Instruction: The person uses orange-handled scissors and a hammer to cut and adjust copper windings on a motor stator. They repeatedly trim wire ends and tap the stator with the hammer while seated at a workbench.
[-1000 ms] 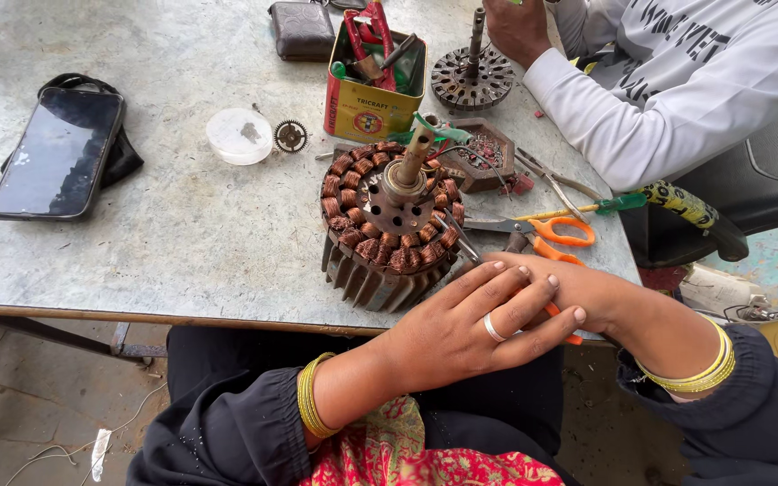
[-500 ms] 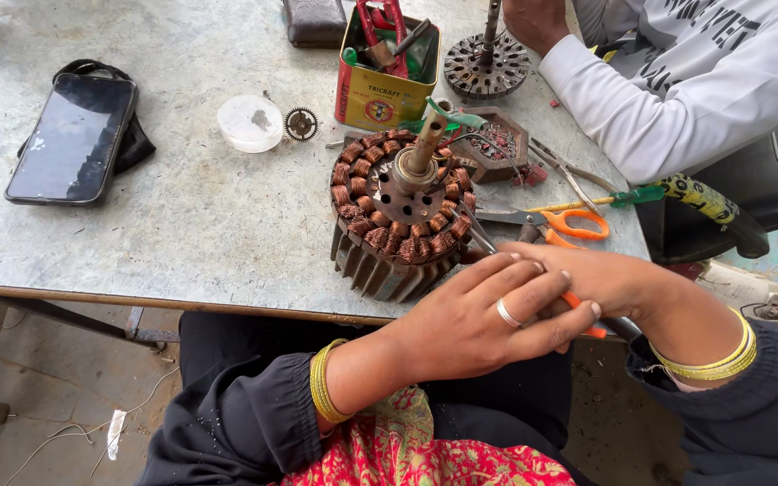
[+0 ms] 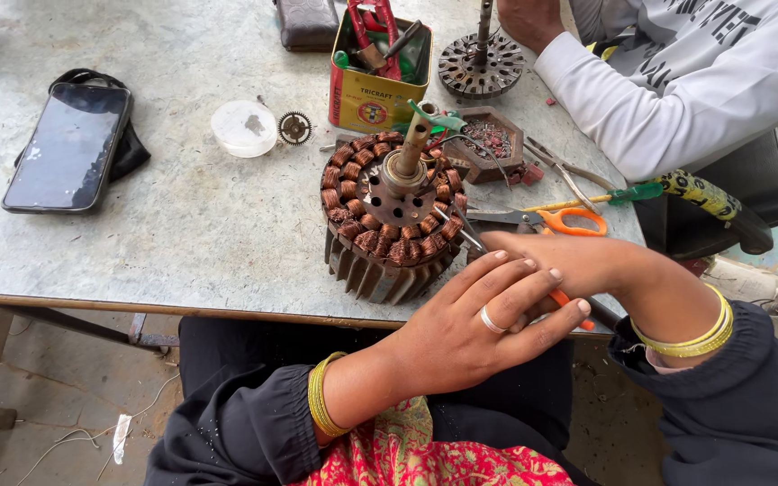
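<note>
The left hand (image 3: 474, 328) lies flat across the right hand (image 3: 578, 265) at the near edge of the bench (image 3: 182, 243), a silver ring on one finger and its fingers spread loosely over the other hand's knuckles. The right hand's grip is closed round an orange-handled tool (image 3: 574, 310), of which only a short orange stub shows below the fingers; what kind of tool it is cannot be told. Both wrists carry stacked yellow metal bangles against dark sleeves.

Just beside the hands, touching neither as far as can be seen, stands the motor stator (image 3: 393, 216): a round body with grey ribbed sides, a ring of shiny copper wire coils on top and a steel shaft rising upright from its perforated centre plate.

The bench top is worn, mottled grey-green sheet. On it lie orange-handled scissors (image 3: 547, 219) near the stator, a hexagonal wooden tray (image 3: 488, 144) of small parts, a yellow square tin (image 3: 378, 85) stuffed with tools, a small brass gear (image 3: 294, 128), a round translucent plastic lid (image 3: 243, 128) and a black smartphone (image 3: 69, 148) on a dark pouch. Another person in a white sleeve (image 3: 650, 99) holds a flat slotted rotor disc (image 3: 481, 65) at the far side.
</note>
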